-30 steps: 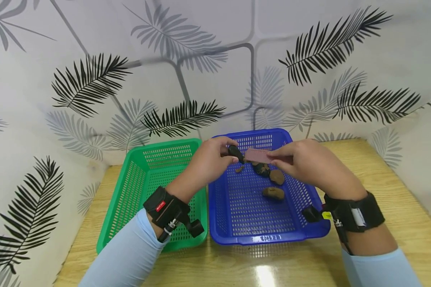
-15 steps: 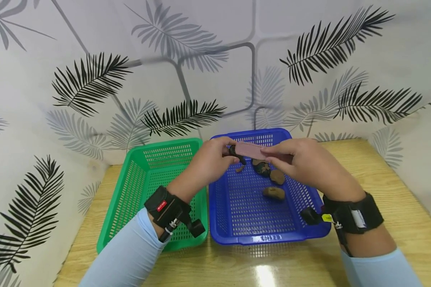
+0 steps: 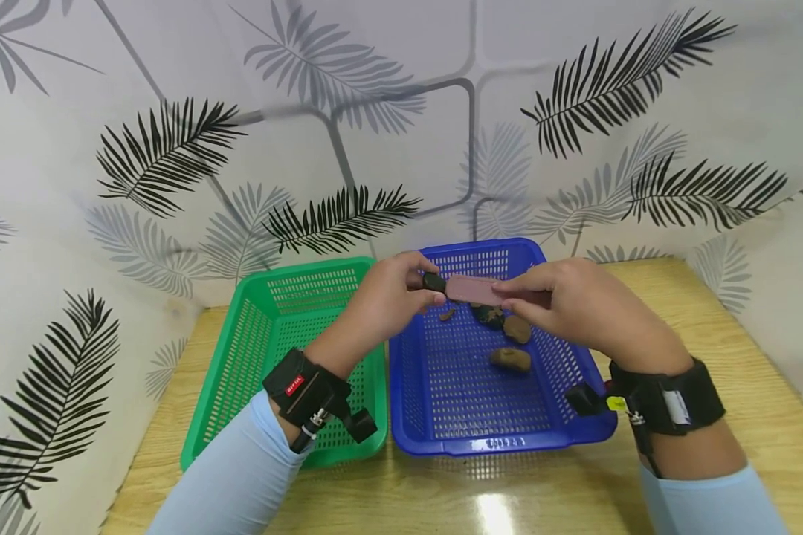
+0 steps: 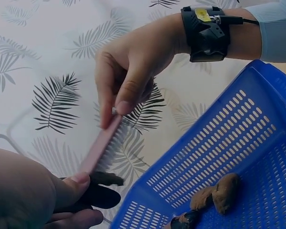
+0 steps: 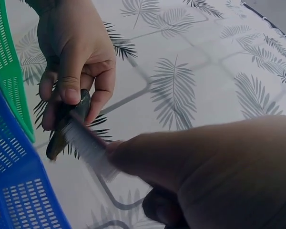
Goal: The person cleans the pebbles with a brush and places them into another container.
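Observation:
My left hand (image 3: 391, 297) pinches a smooth dark stone (image 3: 433, 281) above the far part of the blue basket. Brown dirt shows on one end of the stone (image 5: 57, 143) in the right wrist view. From the right, my right hand (image 3: 569, 305) grips a pink brush (image 3: 470, 288) between thumb and fingers. Its pale bristles (image 4: 115, 143) are visible in the left wrist view. The brush's far end meets the stone; the bristles look blurred in the right wrist view. Below, inside the basket, lie several mud-coated stones, one a brown stone (image 3: 511, 360).
The blue plastic basket (image 3: 508, 444) stands on a wooden table (image 3: 435, 498). Left of it is a green basket (image 3: 207, 386), its rim close to the blue one. A small brown crumb (image 3: 447, 315) lies in the blue basket. A leaf-patterned wall covering (image 3: 401, 148) rises behind.
The pink brush moved left over the dark stone, then back to the right. The stone has tilted in my left hand, its lower end no longer hanging down. The basket contents stayed put.

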### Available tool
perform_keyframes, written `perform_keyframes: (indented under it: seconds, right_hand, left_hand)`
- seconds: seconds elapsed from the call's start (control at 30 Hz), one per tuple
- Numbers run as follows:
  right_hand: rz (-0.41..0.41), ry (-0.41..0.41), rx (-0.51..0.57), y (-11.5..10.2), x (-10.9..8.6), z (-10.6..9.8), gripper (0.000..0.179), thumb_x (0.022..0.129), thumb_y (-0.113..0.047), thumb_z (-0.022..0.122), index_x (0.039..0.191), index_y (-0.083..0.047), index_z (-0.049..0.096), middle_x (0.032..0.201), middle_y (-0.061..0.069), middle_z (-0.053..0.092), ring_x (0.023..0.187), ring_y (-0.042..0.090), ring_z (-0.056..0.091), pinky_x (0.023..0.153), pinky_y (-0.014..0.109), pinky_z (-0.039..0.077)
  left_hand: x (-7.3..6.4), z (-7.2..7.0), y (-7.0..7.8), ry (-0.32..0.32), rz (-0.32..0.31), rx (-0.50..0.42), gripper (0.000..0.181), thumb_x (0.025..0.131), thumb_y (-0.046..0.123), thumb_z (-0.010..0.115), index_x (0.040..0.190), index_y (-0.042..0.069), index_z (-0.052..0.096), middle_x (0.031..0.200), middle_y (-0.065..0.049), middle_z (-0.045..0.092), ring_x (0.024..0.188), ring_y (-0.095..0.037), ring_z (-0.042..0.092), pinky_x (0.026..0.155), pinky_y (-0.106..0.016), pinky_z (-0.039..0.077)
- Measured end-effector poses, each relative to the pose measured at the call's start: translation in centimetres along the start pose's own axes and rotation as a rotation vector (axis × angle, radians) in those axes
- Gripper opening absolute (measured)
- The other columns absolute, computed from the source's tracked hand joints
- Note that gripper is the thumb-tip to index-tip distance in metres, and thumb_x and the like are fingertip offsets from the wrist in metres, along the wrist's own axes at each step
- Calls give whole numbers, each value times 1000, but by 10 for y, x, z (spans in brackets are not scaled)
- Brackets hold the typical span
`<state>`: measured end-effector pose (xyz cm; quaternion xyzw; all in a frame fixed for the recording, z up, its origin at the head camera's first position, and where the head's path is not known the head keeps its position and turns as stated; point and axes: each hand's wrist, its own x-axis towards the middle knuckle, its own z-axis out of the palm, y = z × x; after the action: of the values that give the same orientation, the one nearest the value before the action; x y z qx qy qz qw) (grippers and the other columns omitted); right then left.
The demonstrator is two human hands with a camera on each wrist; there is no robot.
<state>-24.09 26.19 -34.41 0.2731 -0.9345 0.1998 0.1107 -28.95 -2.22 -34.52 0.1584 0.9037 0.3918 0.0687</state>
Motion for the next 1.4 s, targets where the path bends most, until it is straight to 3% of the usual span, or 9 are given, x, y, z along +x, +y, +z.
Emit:
perform_keyframes:
  seconds: [0.23, 0.53, 0.63, 0.77, 0.9, 1.0, 1.17, 1.3, 1.4]
  right_hand:
    - [78, -124, -71, 4, 3, 3, 22, 107, -22, 82, 126, -15, 89, 93, -3, 81, 57, 7, 51, 51, 24, 40]
    - [124, -117, -71, 5, 2, 1, 25, 110, -25, 77, 130, -16, 87, 98, -3, 80, 56, 9, 50, 51, 26, 39]
    - [138, -129, -62, 4, 3, 1, 25, 110, -26, 77, 131, -16, 87, 97, -3, 79, 55, 9, 49, 51, 26, 39]
    - [151, -140, -48, 5, 3, 1, 26, 110, -26, 77, 132, -17, 86, 96, -3, 76, 54, 9, 48, 49, 26, 37]
    - [144, -137, -49, 6, 3, 1, 26, 111, -27, 76, 133, -17, 86, 98, -2, 78, 54, 9, 48, 50, 27, 38]
    - [138, -135, -51, 7, 2, 0, 26, 111, -27, 76, 133, -16, 86, 99, -2, 79, 54, 9, 49, 51, 27, 40]
    - [138, -135, -46, 7, 2, 2, 25, 111, -26, 76, 132, -16, 86, 99, -2, 79, 54, 8, 49, 50, 26, 40]
    - [145, -138, -41, 8, 3, 3, 25, 111, -25, 75, 132, -16, 86, 100, -2, 79, 54, 9, 49, 50, 26, 40]
    - [156, -147, -37, 8, 4, 4, 26, 112, -26, 74, 133, -17, 86, 102, -1, 79, 54, 9, 49, 50, 27, 40]
  left_hand:
    - [-3, -13, -1, 14, -16, -124, 33, 108, 17, 82, 139, 15, 72, 122, -8, 85, 104, -21, 84, 89, -34, 73]
    - [-2, -17, -9, 20, -54, -224, 17, 110, 28, 80, 115, 12, 79, 115, -10, 81, 97, -24, 86, 82, -33, 74]
    - [0, -19, -15, 13, -57, -314, 19, 111, 29, 79, 115, 10, 79, 115, -12, 81, 102, -28, 86, 85, -38, 75]
    - [1, -23, -22, 21, -62, -394, 21, 113, 27, 76, 121, 8, 79, 112, -14, 79, 92, -25, 85, 82, -41, 75]
    - [0, -29, -25, 24, -82, -384, 24, 114, 29, 74, 123, 6, 78, 105, -13, 79, 76, -19, 81, 63, -31, 70]
    - [-1, -33, -27, 25, -118, -354, 23, 114, 28, 74, 121, 7, 79, 104, -13, 81, 78, -28, 82, 55, -26, 63]
    - [1, -41, -39, 26, -155, -315, 23, 111, 26, 78, 129, 10, 81, 115, -13, 82, 85, -38, 81, 55, -26, 60]
    - [2, -52, -59, -2, -165, -255, 30, 114, 26, 75, 140, 11, 78, 126, -14, 80, 75, -22, 76, 56, -26, 56]
    - [3, -62, -77, -24, -187, -182, 35, 116, 27, 71, 147, 11, 75, 132, -14, 78, 76, -19, 72, 59, -28, 51]
